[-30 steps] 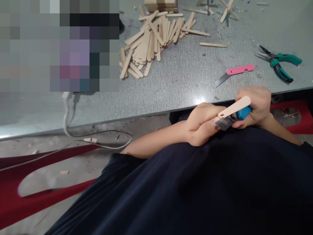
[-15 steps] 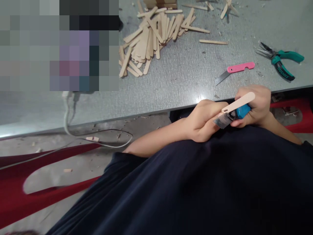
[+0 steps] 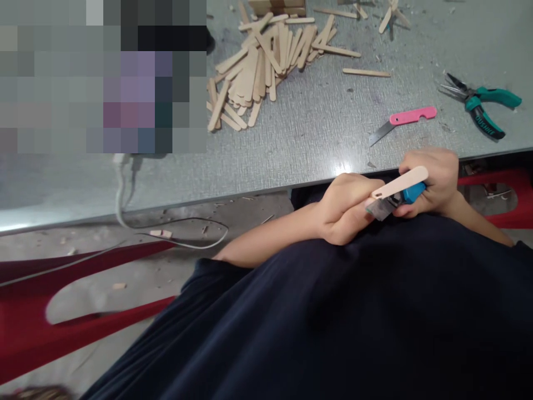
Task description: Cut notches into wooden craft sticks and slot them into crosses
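My left hand (image 3: pixel 347 208) is closed on one end of a wooden craft stick (image 3: pixel 402 182), which slants up to the right. Near the held end, the stick has a small dark slot. In my right hand (image 3: pixel 433 178), closed as well, is a blue-handled utility knife (image 3: pixel 413 191). Its broad metal blade (image 3: pixel 380 209) points left, just below the stick and close to my left fingers. Whether the edge touches the wood I cannot tell. Both hands are in front of the dark shirt, at the table's front edge.
On the grey table (image 3: pixel 291 150) lie a pink folding knife (image 3: pixel 413 115), teal-and-black pliers (image 3: pixel 478 103), a single craft stick (image 3: pixel 366 73) and a heap of craft sticks (image 3: pixel 260 66). A white cable (image 3: pixel 120 194) hangs over the edge at left. Red stools (image 3: pixel 25 322) stand below.
The stick's free end has dipped slightly down and left, and the knife's blade has tilted a little. Both hands keep their hold. The whole view has shifted slightly.
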A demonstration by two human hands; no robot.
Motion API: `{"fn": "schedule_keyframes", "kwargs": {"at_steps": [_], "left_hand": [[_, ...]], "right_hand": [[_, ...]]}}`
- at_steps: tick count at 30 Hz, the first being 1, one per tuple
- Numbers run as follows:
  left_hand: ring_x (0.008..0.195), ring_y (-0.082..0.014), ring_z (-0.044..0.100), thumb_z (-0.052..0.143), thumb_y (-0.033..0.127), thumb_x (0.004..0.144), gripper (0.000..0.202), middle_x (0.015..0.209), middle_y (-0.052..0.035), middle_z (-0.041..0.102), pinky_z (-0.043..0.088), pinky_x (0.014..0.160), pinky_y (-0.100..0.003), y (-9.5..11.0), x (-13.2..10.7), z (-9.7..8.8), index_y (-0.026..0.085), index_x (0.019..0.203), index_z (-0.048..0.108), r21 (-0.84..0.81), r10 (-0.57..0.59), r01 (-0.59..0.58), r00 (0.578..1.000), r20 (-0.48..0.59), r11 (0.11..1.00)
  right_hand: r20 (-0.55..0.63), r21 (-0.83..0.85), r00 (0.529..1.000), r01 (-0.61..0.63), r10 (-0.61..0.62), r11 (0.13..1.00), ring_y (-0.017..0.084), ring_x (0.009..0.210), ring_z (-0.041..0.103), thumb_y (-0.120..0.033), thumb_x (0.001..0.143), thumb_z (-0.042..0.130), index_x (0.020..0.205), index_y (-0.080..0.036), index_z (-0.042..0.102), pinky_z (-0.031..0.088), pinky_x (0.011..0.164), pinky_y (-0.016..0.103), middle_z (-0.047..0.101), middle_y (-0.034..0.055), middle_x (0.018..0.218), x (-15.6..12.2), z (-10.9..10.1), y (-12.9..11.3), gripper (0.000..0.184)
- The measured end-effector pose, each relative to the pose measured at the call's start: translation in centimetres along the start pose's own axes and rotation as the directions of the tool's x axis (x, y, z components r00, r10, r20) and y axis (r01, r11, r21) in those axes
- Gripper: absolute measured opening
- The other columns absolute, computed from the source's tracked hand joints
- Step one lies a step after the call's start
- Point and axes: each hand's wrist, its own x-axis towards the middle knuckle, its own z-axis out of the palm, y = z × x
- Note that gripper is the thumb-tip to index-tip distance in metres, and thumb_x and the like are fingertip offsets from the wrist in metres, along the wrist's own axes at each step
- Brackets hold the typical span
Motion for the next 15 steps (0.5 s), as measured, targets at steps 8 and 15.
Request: {"fn": "schedule_keyframes", "kwargs": {"at_steps": [8, 15], "left_hand": [[0.057, -0.0093, 0.06, 0.045, 0.042, 0.128, 0.041, 0.075, 0.0028, 0.065, 0.046, 0.055, -0.022, 0.0, -0.03, 0.33, 0.021, 0.102, 0.068, -0.05, 0.013, -0.013, 1.0, -0.004, 0.999], [0.056, -0.0099, 0.058, 0.045, 0.044, 0.128, 0.042, 0.074, 0.0029, 0.062, 0.046, 0.054, -0.023, -0.27, -0.04, 0.25, 0.021, 0.104, 0.07, -0.092, 0.049, -0.047, 0.999, 0.019, 0.995]], "right_hand": [[-0.018, -0.005, 1.0, -0.008, 0.008, 1.0, 0.018, 0.055, 0.048, -0.114, 0.098, 0.041, 0.078, -0.029, 0.051, 0.033, 0.06, 0.043, 0.05, -0.0019, 0.063, -0.05, -0.03, -0.16, 0.088], [-0.021, 0.006, 1.0, -0.01, 0.01, 1.0, 0.018, 0.056, 0.046, -0.11, 0.094, 0.057, 0.079, -0.029, 0.051, 0.031, 0.06, 0.043, 0.047, -0.0031, 0.064, -0.52, 0.01, 0.28, 0.083]]}}
